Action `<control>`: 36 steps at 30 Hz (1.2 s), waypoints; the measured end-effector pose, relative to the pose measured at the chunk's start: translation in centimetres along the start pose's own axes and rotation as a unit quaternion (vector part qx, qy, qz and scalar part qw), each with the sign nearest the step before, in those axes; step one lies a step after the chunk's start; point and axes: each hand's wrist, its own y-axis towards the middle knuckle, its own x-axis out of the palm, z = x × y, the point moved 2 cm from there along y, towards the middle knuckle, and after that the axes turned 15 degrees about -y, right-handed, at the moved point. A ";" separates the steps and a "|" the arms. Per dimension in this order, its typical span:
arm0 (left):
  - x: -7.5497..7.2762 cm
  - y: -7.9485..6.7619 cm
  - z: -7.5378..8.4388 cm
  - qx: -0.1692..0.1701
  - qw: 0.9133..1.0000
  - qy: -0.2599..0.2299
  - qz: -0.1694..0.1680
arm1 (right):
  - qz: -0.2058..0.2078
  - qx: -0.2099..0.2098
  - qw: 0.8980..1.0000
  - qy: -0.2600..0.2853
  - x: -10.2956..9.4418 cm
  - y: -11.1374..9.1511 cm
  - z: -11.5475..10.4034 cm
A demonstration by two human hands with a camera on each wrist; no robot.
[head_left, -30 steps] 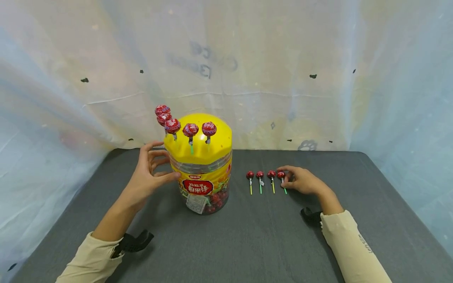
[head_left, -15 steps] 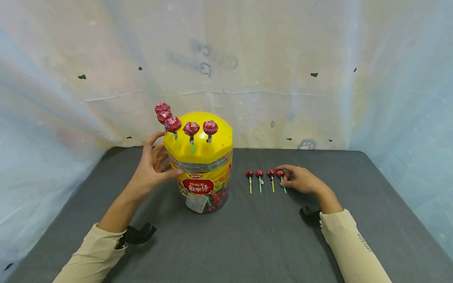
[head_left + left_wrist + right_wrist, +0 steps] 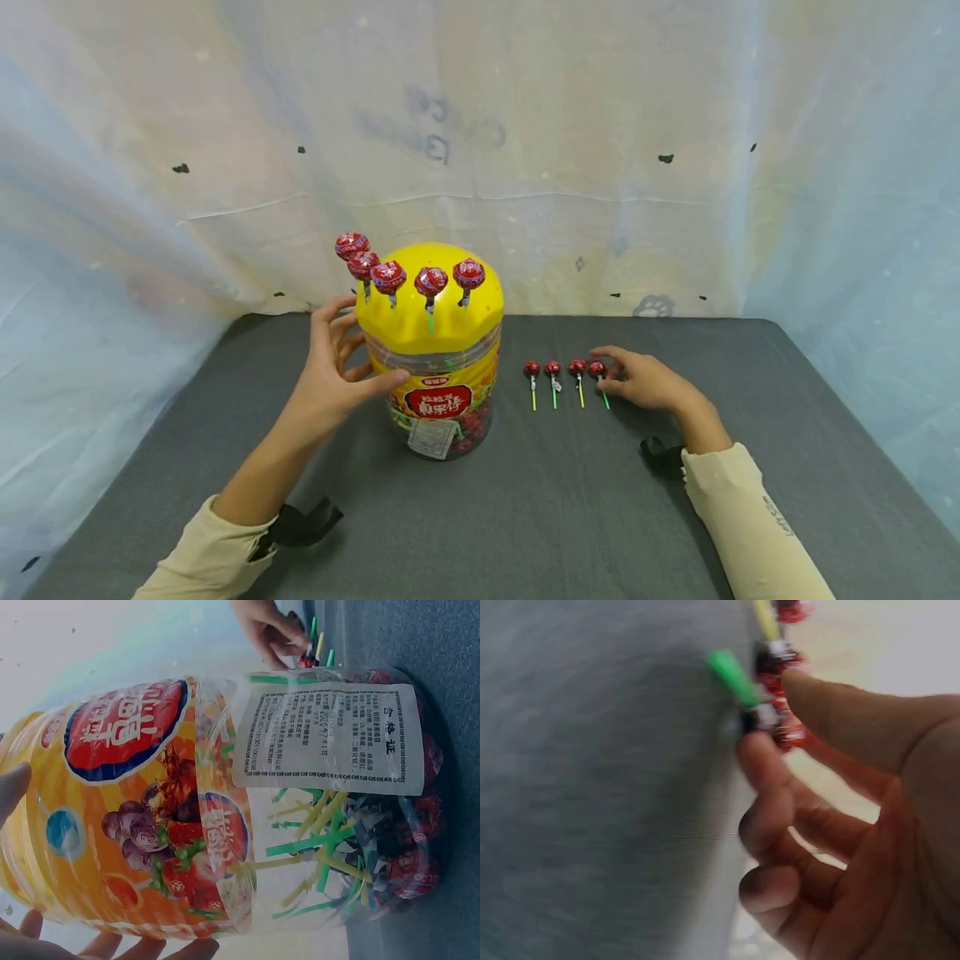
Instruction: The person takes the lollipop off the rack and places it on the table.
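Note:
A clear plastic candy jar point(image 3: 438, 403) with a yellow label and a yellow lid point(image 3: 408, 333) stands upright on the table. Several red-wrapped lollipops point(image 3: 431, 282) stick out of the lid along its left and front. My left hand point(image 3: 328, 385) grips the jar's left side, thumb on the front and fingers round the back. Green and yellow sticks point(image 3: 315, 840) show inside in the left wrist view. Right of the jar, several lollipops lie in a row. My right hand point(image 3: 647, 382) pinches the rightmost lollipop point(image 3: 597, 369), its green stick point(image 3: 732, 676) visible, between thumb and index finger.
Dark grey cloth covers the table point(image 3: 525, 500). A pale, patterned curtain point(image 3: 570, 100) hangs behind it and at both sides. The other loose lollipops point(image 3: 553, 367) lie between the jar and my right hand, heads pointing away from me.
My left hand has turned the jar, its front swinging right, and shifted it slightly right. The lollipops in the lid moved along. My right hand stays at the rightmost loose lollipop.

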 end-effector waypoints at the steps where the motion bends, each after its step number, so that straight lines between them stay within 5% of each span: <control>1: 0.1 0.0 0.0 -0.001 1.000 0.000 0.002 | 0.005 0.000 1.000 -0.004 -0.4 -0.2 -0.4; 9: 0.1 -0.1 0.1 0.004 1.000 0.012 0.012 | 0.153 -0.070 0.985 0.047 -5.3 -2.8 -7.4; 15: -0.1 0.0 0.3 -0.001 1.000 0.014 0.012 | 0.212 -0.169 0.955 0.121 -6.9 -5.3 -13.5; 22: -0.3 -0.2 0.2 0.000 1.000 0.021 -0.003 | 0.355 -0.184 0.915 0.057 -6.7 -5.7 -17.3; 32: -0.6 -0.3 0.4 0.005 1.000 0.030 -0.007 | 0.402 -0.187 0.894 0.060 -8.7 -4.7 -20.2; 36: -0.6 -0.3 0.3 0.008 0.999 0.033 -0.007 | 0.380 -0.195 0.902 0.069 -9.6 -4.1 -21.0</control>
